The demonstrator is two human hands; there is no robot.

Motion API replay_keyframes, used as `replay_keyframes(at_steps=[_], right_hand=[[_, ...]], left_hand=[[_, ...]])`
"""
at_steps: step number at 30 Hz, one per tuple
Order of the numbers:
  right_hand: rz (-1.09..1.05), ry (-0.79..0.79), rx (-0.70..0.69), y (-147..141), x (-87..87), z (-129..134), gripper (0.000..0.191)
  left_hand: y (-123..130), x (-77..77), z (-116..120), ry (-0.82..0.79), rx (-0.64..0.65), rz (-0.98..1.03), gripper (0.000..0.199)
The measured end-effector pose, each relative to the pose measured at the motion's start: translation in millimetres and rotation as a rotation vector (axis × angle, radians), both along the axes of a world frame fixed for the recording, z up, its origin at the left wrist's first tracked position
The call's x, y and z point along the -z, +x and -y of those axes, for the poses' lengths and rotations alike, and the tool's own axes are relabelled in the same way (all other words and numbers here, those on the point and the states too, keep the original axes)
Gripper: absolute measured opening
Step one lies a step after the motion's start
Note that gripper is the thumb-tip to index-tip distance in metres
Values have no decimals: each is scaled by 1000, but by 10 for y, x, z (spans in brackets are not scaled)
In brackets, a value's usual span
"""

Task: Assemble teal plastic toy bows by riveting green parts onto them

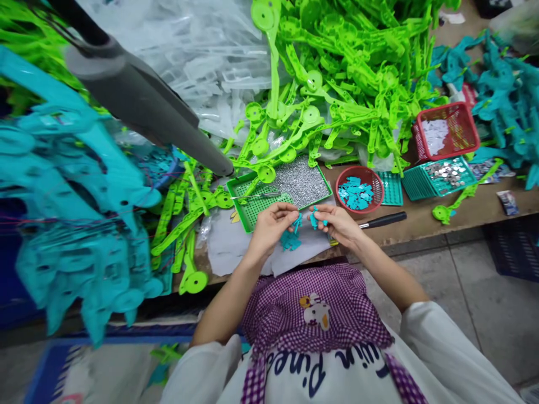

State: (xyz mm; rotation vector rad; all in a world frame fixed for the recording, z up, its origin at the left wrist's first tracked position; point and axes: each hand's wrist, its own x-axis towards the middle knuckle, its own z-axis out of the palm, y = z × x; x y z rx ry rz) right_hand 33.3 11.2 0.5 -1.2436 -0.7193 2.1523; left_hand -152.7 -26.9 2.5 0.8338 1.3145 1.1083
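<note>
My left hand (275,223) is closed, pinching a small turquoise plastic piece (297,223) between thumb and fingertips. Facing it, my right hand (339,223) grips another small turquoise plastic piece (314,217); the two pieces are a short gap apart. Beneath the left fingers, a little heap of turquoise pieces (290,241) lies on a pale cloth (231,252). Just beyond my hands stands a green tray (248,223) with many tiny silvery metal parts (301,180) in it. A thin metal rod (256,196) lies across the tray.
Lime-green plastic arms (349,84) pile up behind the tray. A red round basket (339,193) holds turquoise pieces, with a black-handled tool (385,220) before it. Red and teal baskets (446,154) stand right. Large turquoise parts (84,213) and a grey post (147,95) crowd the left.
</note>
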Motion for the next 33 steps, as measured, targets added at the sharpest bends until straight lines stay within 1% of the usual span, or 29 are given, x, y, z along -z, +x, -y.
replay_keyframes(at_steps=[3, 6, 10, 12, 15, 17, 19, 22, 26, 29, 33], right_hand=[[-22, 55, -31, -105, 34, 27, 42], [36, 163, -52, -156, 77, 73, 42], [186, 301, -60, -100, 94, 162, 38], [197, 299, -66, -66, 79, 196, 36], [155, 217, -32, -60, 44, 192, 41], [120, 190, 8, -80, 15, 149, 45], [78, 204, 13, -99, -22, 78, 47], [37, 251, -41, -108, -90, -63, 47], [28, 321, -113, -128, -207, -273, 44], [9, 355, -125, -194, -277, -401, 45], [16, 346, -82, -233, -267, -453, 48]], left_hand=[[-26, 9, -4, -54, -22, 78, 41], [-45, 16, 47, -25, -28, -10, 38], [-52, 45, 132, 21, 14, -136, 28], [-49, 66, 156, 14, 17, -141, 27], [-34, 91, 159, 9, -18, -119, 29], [-19, 93, 148, 19, -41, -94, 32], [-6, 77, 130, 26, -44, -61, 35], [-6, 27, 74, 23, -17, -10, 41], [-34, -68, -65, 25, 4, 22, 46], [-42, -121, -161, 40, -7, 28, 49], [-14, -117, -182, 29, -41, 44, 49]])
